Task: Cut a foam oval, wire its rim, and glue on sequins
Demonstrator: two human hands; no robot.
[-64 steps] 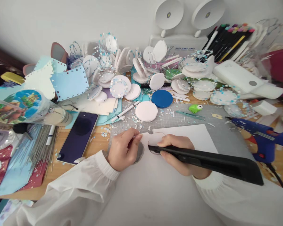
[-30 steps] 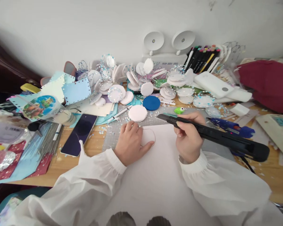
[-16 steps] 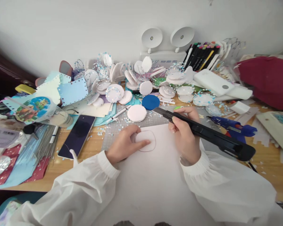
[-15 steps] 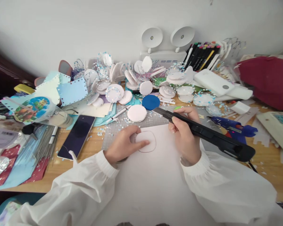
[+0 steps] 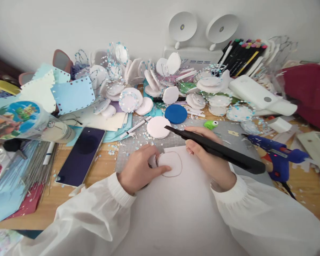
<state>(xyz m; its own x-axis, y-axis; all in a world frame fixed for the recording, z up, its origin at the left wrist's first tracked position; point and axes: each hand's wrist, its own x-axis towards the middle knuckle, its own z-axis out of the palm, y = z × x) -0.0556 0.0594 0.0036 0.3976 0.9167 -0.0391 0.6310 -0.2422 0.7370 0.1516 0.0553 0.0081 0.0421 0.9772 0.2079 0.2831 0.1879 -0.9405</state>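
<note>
My left hand (image 5: 138,169) grips the far edge of a large white sheet (image 5: 184,213), thumb on top and fingers curled beneath. The thumb tip lies inside a rounded outline drawn on the sheet near that edge. In my right hand (image 5: 213,161) is a black utility knife (image 5: 226,151), closed between fingers and thumb. The knife points left and away from me, its tip appearing over the edge of a white disc (image 5: 157,127); I cannot tell whether they touch. Behind that disc sits a blue round lid-like disc (image 5: 176,113).
Several white discs with blue trim (image 5: 129,99) crowd the back. A phone (image 5: 81,156) and a lidded cup (image 5: 16,119) stand at left. To the right are a blue glue gun (image 5: 280,153), a green frog-like piece (image 5: 211,124) and black markers (image 5: 245,58). A grey cutting mat (image 5: 125,153) lies underneath.
The knife has turned, and its tip has moved from beside the blue disc to over the white disc. My left hand keeps its hold on the sheet. The view has shifted slightly.
</note>
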